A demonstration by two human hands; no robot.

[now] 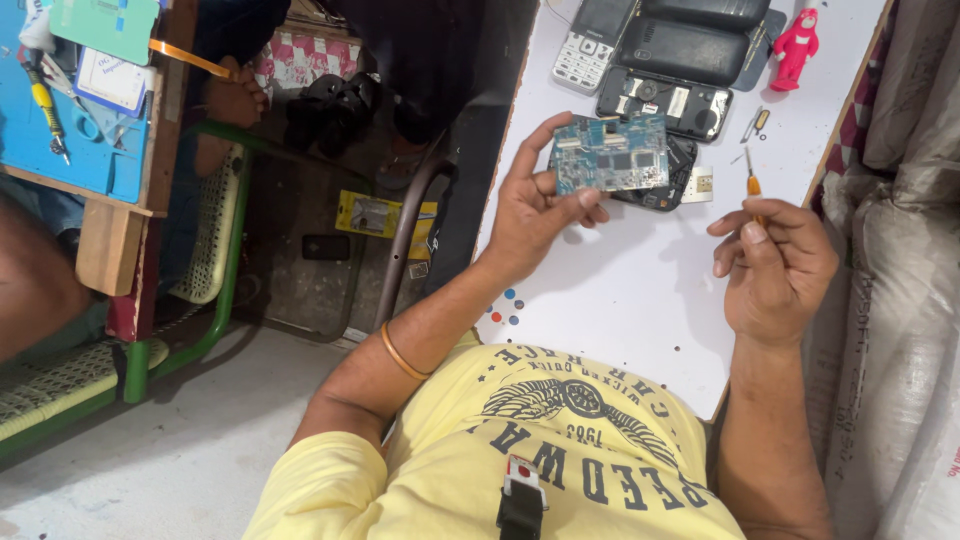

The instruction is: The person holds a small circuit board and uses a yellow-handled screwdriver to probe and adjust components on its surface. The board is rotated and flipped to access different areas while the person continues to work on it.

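Head view: left hand (535,215) pinches board (611,153) at frame centre, above table (620,290). Right hand (775,265) closed around screwdriver (752,187). Risk: edge-only grip; tip pressure could slip board.

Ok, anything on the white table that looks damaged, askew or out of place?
One phone lies with its back cover off and its insides bare. The left hand holds a blue circuit board above the table; the right hand holds a small screwdriver. Nothing spilled.

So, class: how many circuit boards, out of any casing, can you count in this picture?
1: a blue circuit board, pinched in the left hand above the white table. Others may be hidden inside the opened phones behind it.
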